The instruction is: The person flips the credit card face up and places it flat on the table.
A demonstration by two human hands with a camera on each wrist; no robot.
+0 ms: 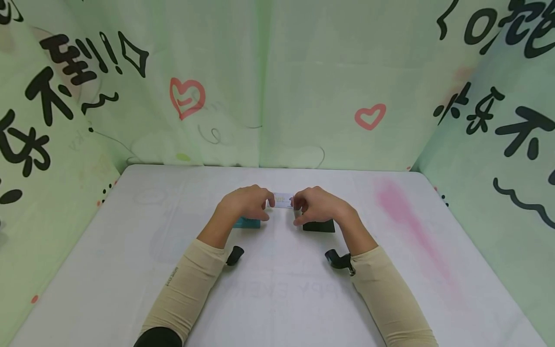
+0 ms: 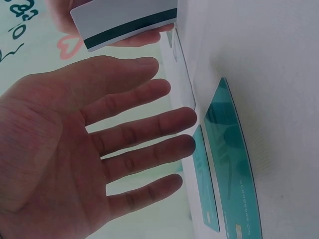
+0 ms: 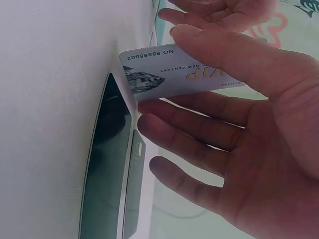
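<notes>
Right hand [image 3: 239, 129] pinches white card [image 3: 174, 72], left hand [image 2: 99, 149] just beside.

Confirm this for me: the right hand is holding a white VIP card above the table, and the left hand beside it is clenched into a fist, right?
Not quite. The right hand does hold the white VIP card, but the left hand is open with its fingers straight, not clenched. The left wrist view shows this.
</notes>
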